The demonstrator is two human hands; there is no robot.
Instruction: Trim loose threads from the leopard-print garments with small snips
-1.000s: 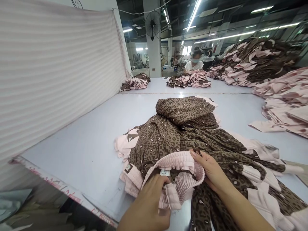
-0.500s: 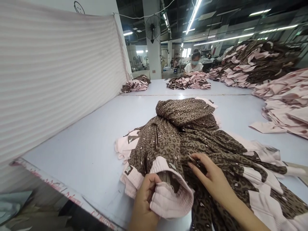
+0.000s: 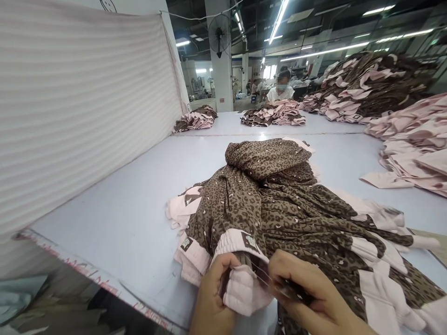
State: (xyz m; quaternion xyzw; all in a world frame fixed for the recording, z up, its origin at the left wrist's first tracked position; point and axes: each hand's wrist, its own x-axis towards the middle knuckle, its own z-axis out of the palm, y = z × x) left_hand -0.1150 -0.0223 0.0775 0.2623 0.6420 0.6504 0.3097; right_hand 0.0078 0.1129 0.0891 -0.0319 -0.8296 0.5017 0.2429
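Note:
My left hand (image 3: 214, 293) is closed, pinching the pale pink ribbed waistband (image 3: 246, 291) of the leopard-print pants (image 3: 240, 200). The band's opening faces me and shows loose threads inside. At its right side my right hand (image 3: 307, 288) is closed around dark thread snips (image 3: 295, 291), largely hidden by the fingers. Fine threads (image 3: 261, 274) run taut from inside the band toward this hand. A dark label (image 3: 250, 241) sits on the far part of the band. More brown leopard pants with pink cuffs (image 3: 363, 251) lie heaped to the right.
Tall piles of brown and pink garments (image 3: 373, 88) and pink pieces (image 3: 419, 139) stand at the right. Smaller stacks (image 3: 272, 114) lie at the back of the table (image 3: 122, 214). A pale curtain (image 3: 87, 93) hangs left. A person (image 3: 281, 88) sits beyond.
My right hand has moved down and left from over the pants to the waistband, and its fingers have closed. Threads now stretch toward it. My left hand keeps its pinch.

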